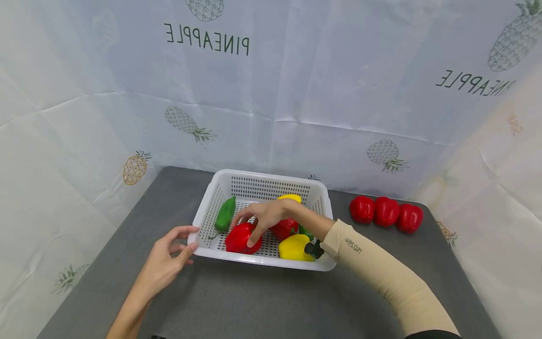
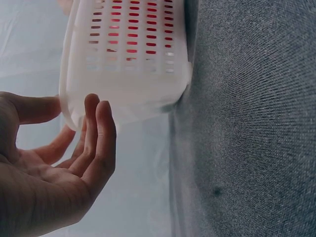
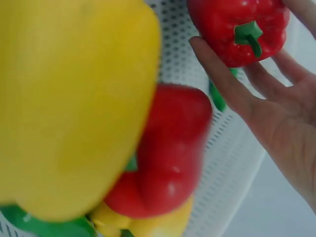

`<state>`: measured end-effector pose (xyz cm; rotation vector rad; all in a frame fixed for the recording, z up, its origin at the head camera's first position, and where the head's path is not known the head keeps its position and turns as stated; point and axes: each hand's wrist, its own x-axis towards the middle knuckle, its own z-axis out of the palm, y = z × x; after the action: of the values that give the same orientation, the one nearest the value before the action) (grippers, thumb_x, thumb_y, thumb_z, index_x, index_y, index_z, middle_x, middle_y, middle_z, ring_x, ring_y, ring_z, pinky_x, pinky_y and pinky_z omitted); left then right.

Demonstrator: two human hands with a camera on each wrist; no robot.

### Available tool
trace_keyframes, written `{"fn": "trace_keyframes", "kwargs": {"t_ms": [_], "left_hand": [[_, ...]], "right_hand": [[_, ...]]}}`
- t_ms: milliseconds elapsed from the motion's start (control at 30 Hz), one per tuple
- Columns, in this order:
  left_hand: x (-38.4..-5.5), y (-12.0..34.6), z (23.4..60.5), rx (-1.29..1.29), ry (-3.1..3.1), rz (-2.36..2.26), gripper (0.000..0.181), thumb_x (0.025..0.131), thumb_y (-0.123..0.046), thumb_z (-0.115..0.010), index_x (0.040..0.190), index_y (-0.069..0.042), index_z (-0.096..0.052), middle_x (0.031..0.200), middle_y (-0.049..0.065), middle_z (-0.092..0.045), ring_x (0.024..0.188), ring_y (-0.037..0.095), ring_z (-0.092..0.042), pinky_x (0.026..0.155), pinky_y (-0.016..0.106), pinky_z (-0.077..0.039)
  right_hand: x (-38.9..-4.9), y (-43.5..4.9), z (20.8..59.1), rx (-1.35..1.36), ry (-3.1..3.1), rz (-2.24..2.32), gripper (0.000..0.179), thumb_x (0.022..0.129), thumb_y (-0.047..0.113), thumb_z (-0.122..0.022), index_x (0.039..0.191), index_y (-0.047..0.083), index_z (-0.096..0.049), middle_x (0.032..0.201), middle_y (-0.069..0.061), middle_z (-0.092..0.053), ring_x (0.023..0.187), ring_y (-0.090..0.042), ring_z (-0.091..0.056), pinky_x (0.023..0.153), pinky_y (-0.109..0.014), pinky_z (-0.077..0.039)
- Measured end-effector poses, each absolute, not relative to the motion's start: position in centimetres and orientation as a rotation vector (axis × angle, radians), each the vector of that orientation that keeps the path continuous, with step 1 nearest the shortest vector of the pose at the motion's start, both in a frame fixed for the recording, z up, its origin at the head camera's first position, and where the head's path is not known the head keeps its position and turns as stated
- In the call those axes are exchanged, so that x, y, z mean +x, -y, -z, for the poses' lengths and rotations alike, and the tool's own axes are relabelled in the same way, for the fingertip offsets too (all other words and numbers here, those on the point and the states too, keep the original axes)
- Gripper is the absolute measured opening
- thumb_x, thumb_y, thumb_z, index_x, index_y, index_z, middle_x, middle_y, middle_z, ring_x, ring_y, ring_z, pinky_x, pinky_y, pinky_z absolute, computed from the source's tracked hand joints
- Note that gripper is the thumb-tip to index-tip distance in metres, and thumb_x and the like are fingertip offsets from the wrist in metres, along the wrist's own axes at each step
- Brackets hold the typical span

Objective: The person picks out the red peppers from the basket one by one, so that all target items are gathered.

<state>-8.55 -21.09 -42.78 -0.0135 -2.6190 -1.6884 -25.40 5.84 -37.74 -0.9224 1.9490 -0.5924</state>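
Right hand [image 1: 267,214]: the grip, spread about as wide as the red bell pepper [image 1: 237,240] it holds, sets the thumb on the near right side and curved fingers toward the far left. The pepper sits below the palm, in the near left part of the white perforated basket [image 1: 262,262], with a green pepper [image 1: 226,215] just beyond. Left hand [image 1: 166,258]: thumb and fingers, slightly parted, pinch the basket's near left corner.

We list: one basket [image 1: 262,260] at left hand [image 1: 163,259]; five red peppers [image 1: 239,242], one in right hand [image 1: 271,214], one beside, three well apart; two yellow peppers [image 1: 293,248]; two green peppers [image 1: 226,214].
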Motion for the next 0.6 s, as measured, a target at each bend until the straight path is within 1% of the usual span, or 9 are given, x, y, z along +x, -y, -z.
{"fn": "trace_keyframes", "kwargs": {"t_ms": [133,333,500,600], "left_hand": [[-8.5,21.1,42.8,-0.016,2.614,1.695,0.041,0.102,-0.006,-0.074,0.142,-0.003,-0.063,0.130,0.026,-0.063,0.089,0.017,-0.078,0.072,0.035,-0.068],[-8.5,21.2,42.9,-0.020,2.606,1.703,0.041,0.102,-0.006,-0.074,0.142,-0.003,-0.063,0.130,0.026,-0.063,0.088,0.015,-0.078,0.072,0.035,-0.068],[-8.5,21.2,42.9,-0.018,2.607,1.705,0.041,0.102,-0.005,-0.074,0.142,-0.003,-0.063,0.131,0.026,-0.063,0.089,0.018,-0.078,0.072,0.035,-0.068],[-8.6,21.2,42.9,-0.012,2.608,1.705,0.041,0.102,-0.005,-0.074,0.142,-0.003,-0.063,0.130,0.026,-0.063,0.089,0.019,-0.078,0.072,0.034,-0.068]], "right_hand": [[-25.8,-6.6,36.3,-0.942,-1.949,0.649,0.069,0.086,0.021,-0.089,0.148,0.022,-0.057,0.152,-0.005,-0.059,0.135,-0.025,-0.058,0.100,-0.035,-0.065],[-26.4,-7.9,34.1,-0.996,-1.956,0.791,0.074,0.084,0.017,-0.088,0.150,0.018,-0.056,0.152,-0.006,-0.059,0.136,-0.027,-0.058,0.099,-0.038,-0.066],[-26.7,-9.0,33.0,-1.036,-1.950,0.868,0.077,0.083,0.016,-0.087,0.153,0.016,-0.054,0.152,-0.007,-0.059,0.137,-0.028,-0.058,0.099,-0.040,-0.067],[-26.5,-9.7,32.7,-1.045,-1.950,0.902,0.077,0.085,0.015,-0.085,0.154,0.015,-0.052,0.153,-0.007,-0.058,0.139,-0.029,-0.057,0.101,-0.041,-0.066]]}}
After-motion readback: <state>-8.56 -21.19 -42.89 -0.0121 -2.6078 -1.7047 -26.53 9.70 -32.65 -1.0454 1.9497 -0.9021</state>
